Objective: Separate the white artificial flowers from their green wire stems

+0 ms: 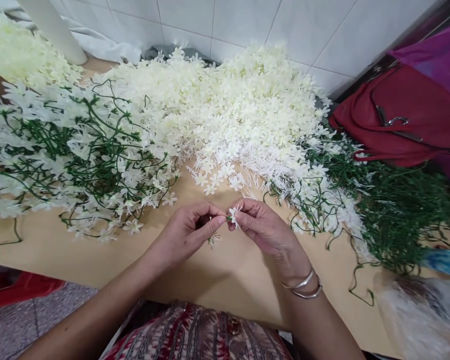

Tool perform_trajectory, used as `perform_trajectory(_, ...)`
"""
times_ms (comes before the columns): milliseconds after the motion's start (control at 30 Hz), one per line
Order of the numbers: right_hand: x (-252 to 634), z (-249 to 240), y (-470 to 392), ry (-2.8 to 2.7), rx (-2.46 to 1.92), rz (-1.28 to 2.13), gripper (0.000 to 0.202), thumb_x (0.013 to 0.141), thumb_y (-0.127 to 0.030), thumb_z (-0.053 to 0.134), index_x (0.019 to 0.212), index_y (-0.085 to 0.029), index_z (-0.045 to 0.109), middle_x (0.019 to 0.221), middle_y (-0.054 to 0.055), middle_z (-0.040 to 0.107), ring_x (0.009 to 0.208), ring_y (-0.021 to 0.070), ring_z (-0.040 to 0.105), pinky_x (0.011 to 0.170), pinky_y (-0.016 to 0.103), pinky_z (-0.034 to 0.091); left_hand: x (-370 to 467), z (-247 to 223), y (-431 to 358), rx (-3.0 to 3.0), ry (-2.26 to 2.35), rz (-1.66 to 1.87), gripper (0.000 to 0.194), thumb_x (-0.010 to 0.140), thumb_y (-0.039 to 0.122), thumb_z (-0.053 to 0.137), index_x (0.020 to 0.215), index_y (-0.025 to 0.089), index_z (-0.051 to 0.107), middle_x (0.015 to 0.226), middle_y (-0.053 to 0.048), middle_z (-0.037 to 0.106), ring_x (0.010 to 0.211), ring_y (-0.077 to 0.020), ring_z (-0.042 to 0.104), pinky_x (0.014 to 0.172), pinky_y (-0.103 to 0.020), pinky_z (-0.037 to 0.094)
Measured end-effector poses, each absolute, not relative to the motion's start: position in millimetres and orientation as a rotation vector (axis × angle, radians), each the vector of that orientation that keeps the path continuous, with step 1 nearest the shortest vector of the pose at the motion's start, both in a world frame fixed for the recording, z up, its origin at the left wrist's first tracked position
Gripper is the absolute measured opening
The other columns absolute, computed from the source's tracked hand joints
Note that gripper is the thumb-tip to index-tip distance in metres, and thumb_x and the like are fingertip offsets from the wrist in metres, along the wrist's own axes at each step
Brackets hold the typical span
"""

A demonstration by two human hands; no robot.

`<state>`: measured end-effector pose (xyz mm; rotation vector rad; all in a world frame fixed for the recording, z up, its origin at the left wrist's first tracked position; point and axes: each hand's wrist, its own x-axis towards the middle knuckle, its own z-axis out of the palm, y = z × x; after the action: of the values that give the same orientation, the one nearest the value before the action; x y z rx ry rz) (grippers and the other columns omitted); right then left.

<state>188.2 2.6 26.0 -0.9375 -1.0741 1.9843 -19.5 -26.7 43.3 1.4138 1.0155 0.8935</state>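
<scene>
My left hand (195, 227) pinches a thin green plastic stem between thumb and forefinger. Its tip meets the base of a small white artificial flower (234, 215), which my right hand (260, 222) grips by the petals. Below my left fingers hangs another white bloom (214, 240), partly hidden by them. Just beyond my hands, several loose white flower heads (210, 182) lie on the wooden table (225, 280). Behind them rises a large heap of cream blossoms (225, 100).
Flowers on green stems (78, 150) are piled at the left. On the right lie bare green stems (405, 210), a red bag (408, 115) and a clear plastic bag (427, 315). A white pole (56, 30) and tiled wall (243, 22) stand behind.
</scene>
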Motion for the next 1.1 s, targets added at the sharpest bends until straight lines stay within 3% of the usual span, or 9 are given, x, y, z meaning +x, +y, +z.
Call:
perform_trajectory(333,192,22,3,-1.124,-0.925,2.005,0.032,0.073,-0.044,0.093,0.08,-0.02,0.074,0.068,-0.003,0.07,0.065,0.0122,0.064,0.071,0.028,0.053,-15,32,-35,1.257,0.966,0.857,0.028,0.099,0.042,0.064,0.09,0.017,0.073,0.066,0.0,0.061,0.059,-0.0121,0.053,0.058,-0.023,0.042)
perform_trajectory(700,184,14,-1,-1.174,-0.983,1.913,0.026,0.077,-0.038,0.091,0.079,-0.021,0.071,0.072,-0.003,0.073,0.069,0.0127,0.067,0.07,0.027,0.056,-12,10,-44,1.248,1.039,0.971,0.028,0.099,0.042,0.064,0.09,0.017,0.074,0.068,-0.004,0.075,0.064,-0.0165,0.07,0.069,-0.026,0.052)
perform_trajectory(900,185,15,1,-1.196,-0.897,1.933,0.025,0.08,-0.038,0.088,0.078,-0.022,0.07,0.076,-0.002,0.074,0.072,0.0137,0.068,0.072,0.029,0.057,-9,9,-45,1.362,1.042,1.006,0.024,0.101,0.036,0.061,0.088,0.018,0.071,0.069,-0.003,0.073,0.066,-0.016,0.067,0.072,-0.026,0.05)
perform_trajectory(1100,187,16,3,-1.216,-0.959,1.838,0.03,0.073,-0.041,0.092,0.074,-0.023,0.07,0.075,-0.002,0.07,0.072,0.0134,0.065,0.072,0.028,0.056,-6,11,-44,1.406,1.089,0.989,0.024,0.103,0.036,0.06,0.088,0.02,0.068,0.068,-0.001,0.071,0.063,-0.0145,0.06,0.066,-0.026,0.044)
